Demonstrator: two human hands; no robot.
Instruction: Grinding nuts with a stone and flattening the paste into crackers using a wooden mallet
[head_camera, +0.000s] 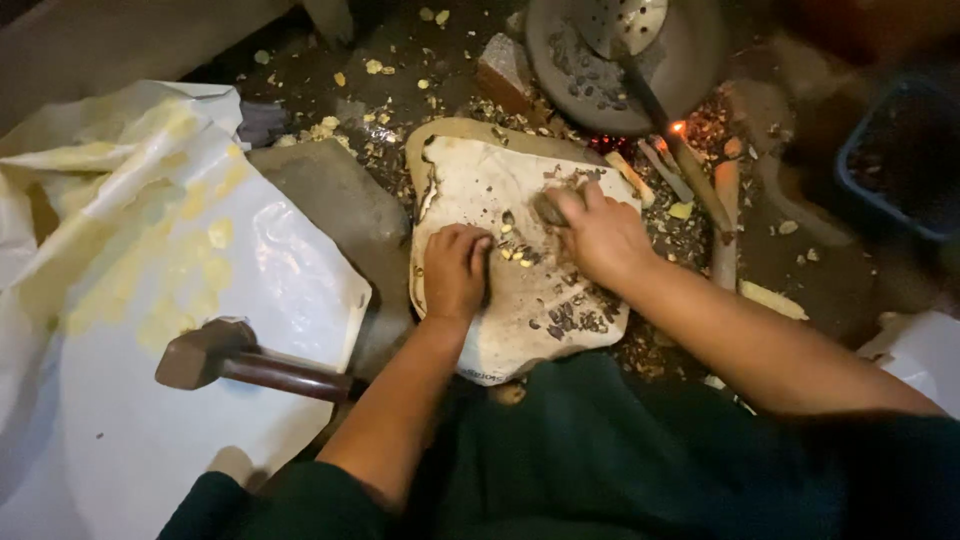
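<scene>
The left hand (455, 268) rests as a closed fist on a white cloth (480, 330) over a board. The right hand (598, 235) is clamped on a small stone (549, 207) near scattered kernels (515, 255).

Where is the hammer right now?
In the head view the hammer lies at the lower left on the white sheet, apart from both hands. It is to the left of the left hand, which rests on the board.
</scene>
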